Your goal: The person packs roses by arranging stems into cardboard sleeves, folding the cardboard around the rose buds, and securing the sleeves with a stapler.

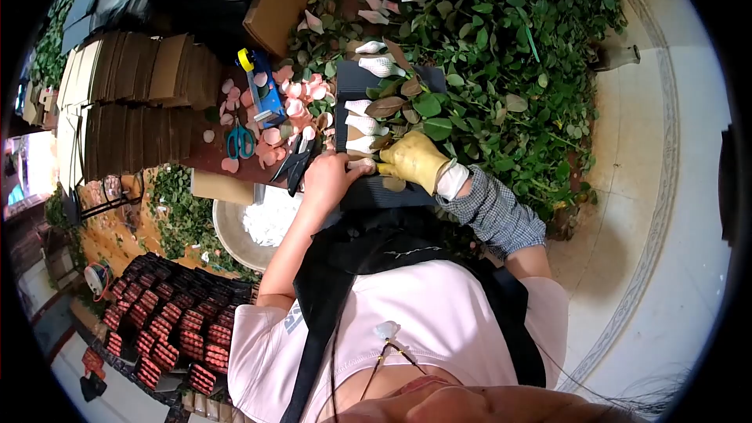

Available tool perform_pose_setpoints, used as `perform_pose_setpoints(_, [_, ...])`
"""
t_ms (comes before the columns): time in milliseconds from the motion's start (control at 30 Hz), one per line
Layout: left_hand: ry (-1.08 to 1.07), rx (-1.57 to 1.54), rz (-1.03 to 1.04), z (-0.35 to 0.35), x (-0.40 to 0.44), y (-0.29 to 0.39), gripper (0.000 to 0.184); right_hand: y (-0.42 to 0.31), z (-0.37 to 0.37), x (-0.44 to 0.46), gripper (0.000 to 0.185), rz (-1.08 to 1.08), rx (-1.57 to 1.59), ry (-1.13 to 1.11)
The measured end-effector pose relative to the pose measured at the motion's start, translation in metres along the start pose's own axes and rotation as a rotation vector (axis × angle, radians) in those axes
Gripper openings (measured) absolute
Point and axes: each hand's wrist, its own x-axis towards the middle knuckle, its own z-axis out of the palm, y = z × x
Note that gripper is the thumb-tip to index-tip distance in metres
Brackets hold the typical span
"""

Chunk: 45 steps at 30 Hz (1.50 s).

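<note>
Several rose buds in white net sleeves (pixel 366 125) lie in a row on a black corrugated sheet (pixel 352 78), their leafy stems pointing right. At the near end of the row, my bare left hand (pixel 327 178) has its fingers closed on a netted bud (pixel 361 165). My right hand (pixel 413 161), in a yellow glove, is beside that bud with its fingers curled over the stem side; what they hold is hidden. Black-handled pliers or shears (pixel 296 162) lie just left of my left hand.
Pink petals (pixel 296 106), teal scissors (pixel 240 142) and a blue tape dispenser (pixel 268 95) are on the left. A bowl of white nets (pixel 270 222) sits below them. Cardboard stacks (pixel 117 137) stand far left; leafy stems (pixel 501 110) are heaped right.
</note>
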Motion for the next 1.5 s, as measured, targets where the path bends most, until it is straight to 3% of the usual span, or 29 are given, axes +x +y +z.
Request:
perform_pose_setpoints(33, [-0.173,0.017,-0.086,0.0,0.002,-0.002,0.036,0.001,0.0,-0.001,0.033,-0.001,-0.004,-0.002])
perform_pose_setpoints(67, [-0.2,0.024,-0.099,-0.004,0.002,0.002,0.036,0.003,0.002,-0.002,0.032,-0.018,-0.002,0.014])
perform_pose_setpoints(167, [-0.094,-0.249,0.025,0.006,0.005,-0.012,0.034,0.012,0.016,-0.001,0.029,-0.035,0.045,0.056])
perform_pose_setpoints(267, [-0.065,-0.554,-0.039,0.003,0.003,-0.031,0.024,0.013,0.024,0.003,0.026,-0.027,0.093,0.12])
perform_pose_setpoints(300, [0.123,-0.805,-0.059,0.017,0.0,-0.052,0.022,0.013,0.025,0.002,0.024,-0.026,0.096,0.149])
perform_pose_setpoints(333, [0.134,-0.812,-0.353,-0.017,-0.002,-0.059,0.02,0.011,0.026,0.001,0.02,0.0,0.094,0.144])
perform_pose_setpoints(400, [0.485,-1.01,-0.298,-0.051,-0.006,-0.079,0.019,0.011,0.023,-0.012,0.018,-0.024,0.21,0.16])
perform_pose_setpoints(467, [0.562,-0.584,-0.016,-0.073,-0.008,-0.061,0.016,0.007,-0.014,-0.024,0.016,-0.136,0.496,0.209])
perform_pose_setpoints(500, [0.549,-0.446,0.082,-0.065,-0.009,-0.064,0.015,-0.003,-0.018,-0.024,0.02,-0.33,0.597,0.557])
perform_pose_setpoints(533, [0.498,-0.452,0.159,-0.048,-0.008,-0.071,0.015,-0.018,-0.038,-0.027,0.022,-0.34,0.555,0.672])
perform_pose_setpoints(567, [0.292,-0.647,-0.105,-0.036,-0.009,-0.066,0.013,-0.027,-0.054,-0.03,0.023,-0.347,0.51,0.79])
perform_pose_setpoints(600, [0.21,-0.498,-0.171,-0.027,-0.004,-0.063,0.018,-0.02,-0.043,-0.026,0.032,-0.139,0.452,0.478])
perform_pose_setpoints(633, [0.124,-0.348,-0.234,-0.022,0.002,-0.054,0.024,-0.015,-0.023,-0.015,0.025,0.103,0.224,0.368])
perform_pose_setpoints(700, [0.117,-0.359,-0.137,-0.017,0.007,-0.033,0.042,-0.004,0.002,-0.003,0.026,0.308,0.106,0.299])
perform_pose_setpoints(733, [0.064,-0.264,-0.134,-0.014,0.011,-0.028,0.053,-0.003,0.004,-0.002,0.029,0.253,0.063,0.326])
perform_pose_setpoints(767, [-0.043,-0.217,-0.163,-0.018,0.014,-0.017,0.045,-0.001,0.005,0.002,0.027,0.212,0.044,0.283])
perform_pose_setpoints(833, [0.013,-0.15,0.019,0.0,0.021,-0.016,0.042,-0.003,0.004,0.002,0.023,0.156,-0.009,0.234])
perform_pose_setpoints(900, [0.073,-0.152,-0.004,0.011,0.025,-0.012,0.034,0.005,0.009,0.004,0.02,0.144,-0.015,0.24])
perform_pose_setpoints(1000, [0.047,-0.275,0.065,0.013,0.023,-0.019,0.028,0.014,0.027,0.015,0.017,0.146,0.01,0.249])
perform_pose_setpoints(1067, [0.189,-0.528,0.014,0.012,0.025,-0.038,0.021,0.013,0.023,0.014,0.015,0.172,0.005,0.247])
perform_pose_setpoints(1100, [0.323,-0.694,-0.118,0.001,0.026,-0.053,0.016,0.011,0.029,0.015,0.011,0.194,-0.052,0.251])
perform_pose_setpoints(1133, [0.369,-0.752,-0.246,-0.044,0.027,-0.051,0.012,0.01,0.028,0.013,0.012,0.182,-0.04,0.316])
perform_pose_setpoints(1167, [0.426,-0.83,-0.216,-0.061,0.027,-0.075,0.011,0.009,0.026,0.009,0.013,0.165,-0.029,0.378])
perform_pose_setpoints(1233, [0.508,-0.708,0.057,-0.077,0.024,-0.052,0.011,0.023,0.019,-0.005,0.017,-0.013,0.258,0.495])
perform_pose_setpoints(1300, [0.286,-0.688,0.075,-0.046,0.026,-0.058,0.014,0.022,-0.001,-0.012,0.022,-0.038,0.37,0.536])
perform_pose_setpoints(1367, [0.11,-0.435,-0.142,-0.021,0.035,-0.045,0.029,0.014,-0.015,-0.011,0.021,0.15,0.236,0.672])
perform_pose_setpoints(1433, [0.104,-0.184,-0.142,-0.012,0.039,-0.009,0.037,0.015,-0.006,-0.001,0.025,0.294,0.172,0.406])
perform_pose_setpoints(1500, [0.22,-0.229,-0.002,0.004,0.049,0.002,0.034,0.021,0.013,0.015,0.024,0.234,0.123,0.397])
